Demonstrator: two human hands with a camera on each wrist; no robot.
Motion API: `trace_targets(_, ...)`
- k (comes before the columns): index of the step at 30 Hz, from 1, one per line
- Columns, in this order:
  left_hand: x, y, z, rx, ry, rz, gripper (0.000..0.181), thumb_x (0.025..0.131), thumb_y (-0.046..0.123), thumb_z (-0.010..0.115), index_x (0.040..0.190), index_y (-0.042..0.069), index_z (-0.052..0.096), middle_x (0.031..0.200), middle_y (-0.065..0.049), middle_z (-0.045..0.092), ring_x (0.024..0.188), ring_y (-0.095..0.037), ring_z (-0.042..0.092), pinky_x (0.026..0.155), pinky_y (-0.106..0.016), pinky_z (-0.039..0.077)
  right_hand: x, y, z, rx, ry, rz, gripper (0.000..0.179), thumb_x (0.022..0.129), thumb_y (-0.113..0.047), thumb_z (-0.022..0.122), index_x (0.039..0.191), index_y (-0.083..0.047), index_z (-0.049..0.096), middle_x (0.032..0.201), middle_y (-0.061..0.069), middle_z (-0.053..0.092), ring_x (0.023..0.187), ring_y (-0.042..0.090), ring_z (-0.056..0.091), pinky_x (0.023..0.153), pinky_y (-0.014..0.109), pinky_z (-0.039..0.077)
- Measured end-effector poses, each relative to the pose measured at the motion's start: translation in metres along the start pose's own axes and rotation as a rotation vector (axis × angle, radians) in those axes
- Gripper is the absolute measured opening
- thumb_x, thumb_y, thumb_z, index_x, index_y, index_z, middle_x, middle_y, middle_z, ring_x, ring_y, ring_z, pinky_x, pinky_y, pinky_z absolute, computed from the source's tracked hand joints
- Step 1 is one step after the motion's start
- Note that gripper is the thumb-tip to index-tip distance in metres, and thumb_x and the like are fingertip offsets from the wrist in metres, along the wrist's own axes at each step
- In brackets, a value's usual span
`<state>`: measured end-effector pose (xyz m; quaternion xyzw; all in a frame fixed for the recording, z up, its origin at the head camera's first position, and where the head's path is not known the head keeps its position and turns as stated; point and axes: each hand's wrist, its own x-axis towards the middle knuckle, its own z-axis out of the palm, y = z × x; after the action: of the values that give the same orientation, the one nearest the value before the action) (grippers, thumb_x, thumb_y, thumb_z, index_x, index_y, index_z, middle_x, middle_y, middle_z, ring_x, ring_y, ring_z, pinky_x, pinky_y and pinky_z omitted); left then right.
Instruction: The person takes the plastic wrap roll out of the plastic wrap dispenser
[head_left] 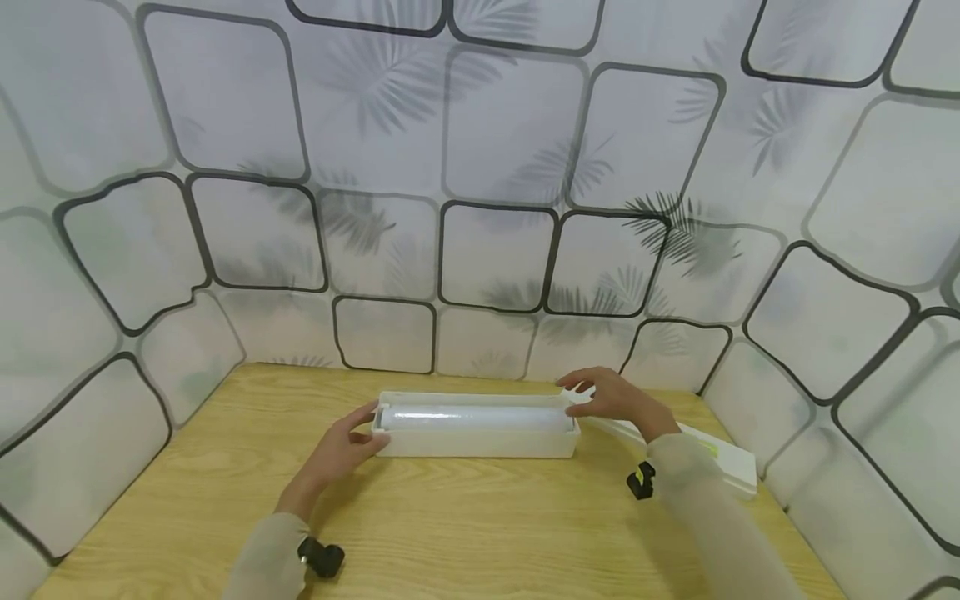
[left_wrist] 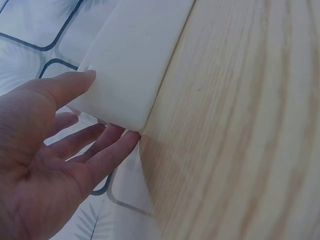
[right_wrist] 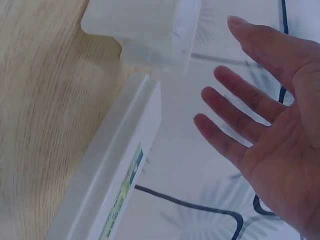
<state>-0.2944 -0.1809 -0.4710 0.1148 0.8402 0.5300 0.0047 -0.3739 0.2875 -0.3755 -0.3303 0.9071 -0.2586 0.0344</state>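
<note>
A long white cling film dispenser box (head_left: 480, 445) lies crosswise on the wooden table, its top uncovered. Inside it rests a shiny roll of clear film (head_left: 472, 417). My left hand (head_left: 339, 454) holds the box's left end. In the left wrist view its thumb presses one face of the white box (left_wrist: 132, 60), while the fingers reach around the end near the tabletop. Over the box's right end hovers my right hand (head_left: 609, 397), fingers spread and loosely bent. The right wrist view shows that palm (right_wrist: 285, 145) with nothing in it, apart from the box end (right_wrist: 132, 20).
A long white lid (head_left: 738, 465) with a green label lies slanted at the right, behind my right forearm. The light wooden table (head_left: 465, 525) meets patterned cloth walls (head_left: 390, 333) at the back and sides. Black cameras sit on both wrists.
</note>
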Motion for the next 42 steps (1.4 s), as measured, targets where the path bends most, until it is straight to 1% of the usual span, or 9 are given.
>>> trace_targets(5,0.001,0.000,0.000,0.001,0.009,-0.018,0.073,0.100,0.019,0.069,0.160,0.000,0.032,0.155,-0.037,0.041,0.116,-0.043,0.067,0.086,-0.036,0.063,0.010,-0.005,0.010,0.003,-0.036,-0.014,0.048,0.092,-0.021,0.079,0.134,0.000,0.066,0.129,0.024,0.069,0.114,0.044,0.065,0.096,0.062,0.055)
trace_targets(8,0.001,0.000,0.000,0.012,0.000,-0.007,0.074,0.101,0.019,0.068,0.160,-0.002,0.030,0.155,-0.038,0.040,0.117,-0.044,0.067,0.087,-0.037,0.063,0.014,-0.008,0.015,-0.004,-0.072,-0.012,0.046,0.092,-0.021,0.078,0.132,-0.001,0.067,0.128,0.022,0.069,0.115,0.042,0.065,0.096,0.059,0.056)
trace_targets(12,0.001,-0.001,0.000,0.005,0.007,-0.014,0.073,0.101,0.018,0.068,0.160,-0.001,0.030,0.156,-0.037,0.040,0.118,-0.043,0.067,0.088,-0.037,0.063,0.018,-0.007,0.021,-0.006,-0.108,-0.018,0.043,0.092,-0.020,0.078,0.131,-0.002,0.068,0.126,0.021,0.070,0.114,0.041,0.066,0.096,0.057,0.057)
trace_targets(20,0.000,0.002,0.000,0.011,0.009,-0.027,0.073,0.101,0.021,0.068,0.161,0.001,0.031,0.156,-0.036,0.039,0.120,-0.045,0.065,0.089,-0.040,0.062,0.026,-0.003,0.028,-0.029,-0.124,-0.023,0.040,0.091,-0.021,0.078,0.128,-0.005,0.071,0.121,0.016,0.073,0.111,0.035,0.068,0.099,0.054,0.056)
trace_targets(26,0.001,0.000,-0.001,0.005,0.004,-0.023,0.073,0.101,0.020,0.068,0.161,0.001,0.030,0.157,-0.036,0.039,0.119,-0.043,0.066,0.089,-0.040,0.062,0.035,-0.005,0.031,-0.036,-0.161,-0.017,0.039,0.090,-0.020,0.080,0.125,-0.003,0.072,0.120,0.017,0.073,0.110,0.033,0.068,0.097,0.048,0.057)
trace_targets(31,0.001,0.000,-0.001,0.004,0.001,-0.025,0.073,0.101,0.019,0.068,0.161,0.001,0.030,0.157,-0.036,0.039,0.118,-0.042,0.067,0.089,-0.040,0.062,0.041,-0.008,0.034,-0.045,-0.178,0.007,0.039,0.088,-0.017,0.082,0.123,-0.001,0.073,0.119,0.019,0.074,0.111,0.035,0.069,0.098,0.048,0.057)
trace_targets(36,0.001,0.001,-0.002,0.001,0.000,-0.027,0.073,0.101,0.019,0.068,0.161,0.000,0.030,0.157,-0.036,0.038,0.119,-0.044,0.066,0.090,-0.041,0.062,0.044,-0.012,0.035,0.001,-0.210,0.036,0.043,0.089,-0.023,0.081,0.126,-0.002,0.072,0.123,0.022,0.073,0.115,0.036,0.070,0.099,0.048,0.058)
trace_targets(38,0.001,0.000,-0.002,0.004,0.000,-0.027,0.073,0.101,0.019,0.068,0.161,0.000,0.030,0.157,-0.037,0.038,0.119,-0.044,0.066,0.089,-0.041,0.062,0.045,-0.011,0.035,0.001,-0.220,0.011,0.045,0.090,-0.028,0.081,0.126,-0.003,0.072,0.122,0.023,0.073,0.113,0.034,0.071,0.095,0.045,0.060)
trace_targets(42,0.001,-0.001,-0.001,0.006,0.000,-0.022,0.073,0.101,0.019,0.068,0.161,0.000,0.030,0.157,-0.037,0.039,0.118,-0.043,0.067,0.089,-0.040,0.063,0.050,-0.005,0.042,-0.011,-0.231,0.033,0.046,0.090,-0.027,0.081,0.128,-0.004,0.071,0.126,0.024,0.072,0.116,0.034,0.070,0.096,0.045,0.060)
